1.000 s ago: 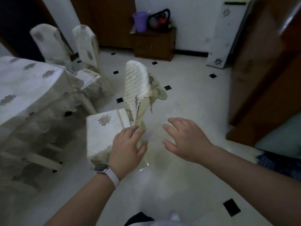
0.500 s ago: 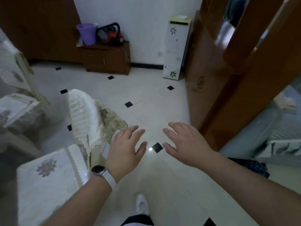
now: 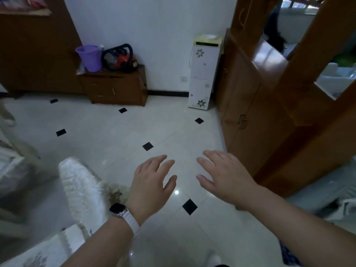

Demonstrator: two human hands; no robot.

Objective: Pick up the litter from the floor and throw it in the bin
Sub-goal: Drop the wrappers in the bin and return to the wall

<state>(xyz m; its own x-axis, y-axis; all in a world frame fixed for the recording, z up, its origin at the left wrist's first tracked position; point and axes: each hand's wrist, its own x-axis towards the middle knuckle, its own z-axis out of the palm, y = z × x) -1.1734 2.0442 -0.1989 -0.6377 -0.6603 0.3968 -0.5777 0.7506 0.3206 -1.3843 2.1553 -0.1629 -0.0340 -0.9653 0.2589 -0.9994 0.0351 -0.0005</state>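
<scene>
Two bare hands reach out over the floor (image 3: 107, 135). The left hand (image 3: 152, 184) has its fingers spread, its grip released, with nothing in it. It wears a watch (image 3: 117, 209) with a white strap on the wrist. The right hand (image 3: 221, 178) is spread the same way, grip released, and holds nothing too. The two hands are near each other but do not touch. Both hang above the floor.

The floor is white and shiny with small black squares (image 3: 189, 206) set in it. One black square lies just under the space between the wrists. No litter shows on the bare floor in this view, so I cannot tell where it is.

A chair (image 3: 81, 189) with a white cover stands to the left of the left hand, and it looks blurry. More white cloth lies at the left edge.

At the far wall stands a low brown cabinet (image 3: 115, 89). A purple bucket (image 3: 89, 57) sits on top of it, at the left. It could be the bin, but I cannot tell. Just beside the bucket is a black and red thing (image 3: 120, 58). Right of the cabinet stands a tall white box (image 3: 203, 74) with flowers on it, against the wall. A big brown cupboard (image 3: 250, 116) fills the right side, close to the right hand.
</scene>
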